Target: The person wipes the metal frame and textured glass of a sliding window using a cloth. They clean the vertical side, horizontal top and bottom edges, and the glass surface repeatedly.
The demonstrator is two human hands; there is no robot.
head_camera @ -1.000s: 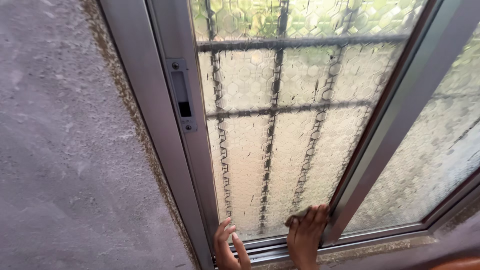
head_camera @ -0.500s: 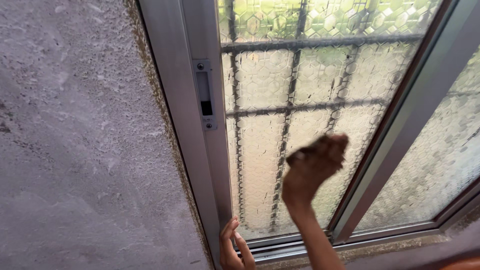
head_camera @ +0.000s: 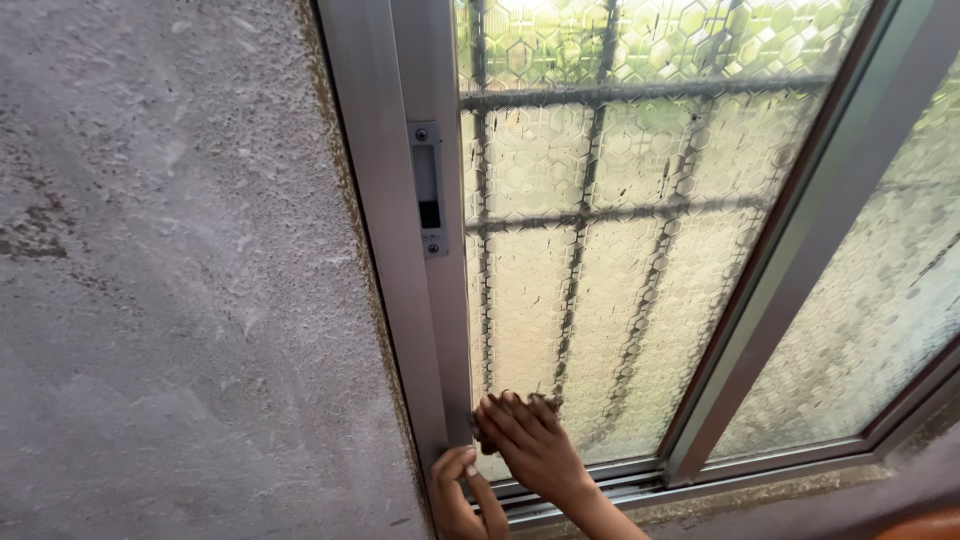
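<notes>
right hand (head_camera: 530, 445): flat against lower left corner of the glass pane (head_camera: 600, 260), fingers together, tips pointing up-left toward the frame stile (head_camera: 440, 300)
right grip: mostly closed flat on a small brownish cloth or pad (head_camera: 520, 402), only an edge peeks past the fingertips; exact kind of thing too hidden to tell
left hand (head_camera: 458, 495): low at frame bottom, fingers curled loosely on the base of the frame stile, just under the right hand
left grip: holds nothing I can see, only rests on metal; partly cut off by picture edge
glass pane: patterned hexagon glass, dusty, dark streaks; bars of an outer grille (head_camera: 610, 210) show through
where the pad is: under the right fingers, touching the glass right beside the stile, near the bottom rail (head_camera: 590, 480)
key relation: dirty glass spreads up and to the right from the right grip; pane's long axis runs upright, along the stile; right hand is on the glass, left hand only beside it
frame stile: grey aluminium, upright, recessed latch plate (head_camera: 428, 190) well above both hands
second sash (head_camera: 870, 300): to the right, behind the slanted middle stile, apart from both hands
wall (head_camera: 180, 300): rough grey plaster on the left, grimy seam along the frame
track: bottom channel just below both hands, dirt along the sill (head_camera: 760, 495)
</notes>
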